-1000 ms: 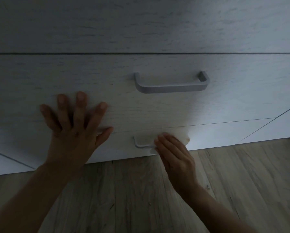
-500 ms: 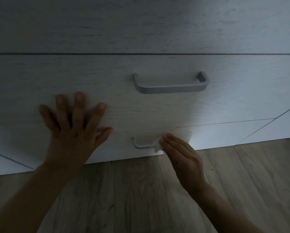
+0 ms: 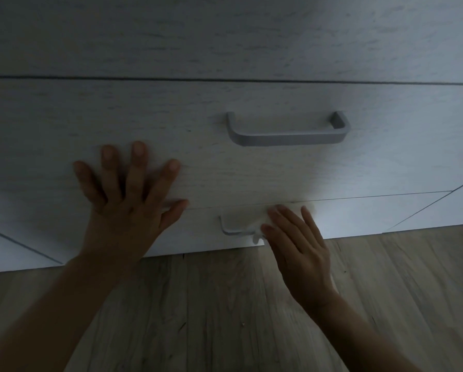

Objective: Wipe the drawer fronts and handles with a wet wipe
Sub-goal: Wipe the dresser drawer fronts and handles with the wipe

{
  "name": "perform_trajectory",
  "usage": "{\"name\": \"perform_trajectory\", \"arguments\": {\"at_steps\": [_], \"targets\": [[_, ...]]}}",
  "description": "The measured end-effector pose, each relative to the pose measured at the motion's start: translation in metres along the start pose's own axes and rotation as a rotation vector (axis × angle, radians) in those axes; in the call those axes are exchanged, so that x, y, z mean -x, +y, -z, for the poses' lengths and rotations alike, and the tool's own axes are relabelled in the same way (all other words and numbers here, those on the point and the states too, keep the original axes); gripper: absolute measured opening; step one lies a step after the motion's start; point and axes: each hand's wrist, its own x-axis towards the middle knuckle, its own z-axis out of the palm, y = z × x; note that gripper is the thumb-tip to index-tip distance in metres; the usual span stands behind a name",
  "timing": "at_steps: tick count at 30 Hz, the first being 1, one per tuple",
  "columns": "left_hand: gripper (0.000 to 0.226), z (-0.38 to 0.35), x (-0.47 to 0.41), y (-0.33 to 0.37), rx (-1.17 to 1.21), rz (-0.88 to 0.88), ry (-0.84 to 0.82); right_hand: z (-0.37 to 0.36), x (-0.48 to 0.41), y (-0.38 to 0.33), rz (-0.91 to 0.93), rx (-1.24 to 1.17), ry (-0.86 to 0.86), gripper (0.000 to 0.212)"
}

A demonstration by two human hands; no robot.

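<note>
A pale wood-grain chest fills the upper view in dim light. Its middle drawer front (image 3: 251,170) carries a grey bar handle (image 3: 288,135). My left hand (image 3: 128,208) lies flat with spread fingers on that front, down at its lower edge. The bottom drawer front (image 3: 359,216) has a second grey handle (image 3: 231,226), only its left end showing. My right hand (image 3: 297,245) presses a white wet wipe (image 3: 254,221) against that handle with straight fingers; the wipe covers the handle's right part.
A wood-plank floor (image 3: 225,318) runs under the chest's base. The top drawer front (image 3: 225,36) spans the upper frame. Slanted panel seams show at the far left (image 3: 23,245) and far right (image 3: 426,208).
My right hand has slid the wipe to the right along the bottom handle and its fingers now lie straighter. My left hand has stayed put on the middle drawer front.
</note>
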Motion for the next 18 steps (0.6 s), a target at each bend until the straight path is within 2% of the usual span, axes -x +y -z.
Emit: {"name": "perform_trajectory", "arguments": {"at_steps": [3,13,18], "targets": [[0.085,-0.001,0.001,0.000,0.001,0.003,-0.002,-0.002,0.001,0.002,0.045,-0.025,-0.034,0.012],[0.085,-0.002,0.002,-0.001,0.008,0.004,-0.002,-0.006,-0.012,-0.017,0.083,-0.085,-0.086,0.020],[0.085,-0.002,0.001,0.000,-0.002,0.001,0.001,0.001,-0.004,-0.006,-0.057,-0.131,-0.026,0.017]]}}
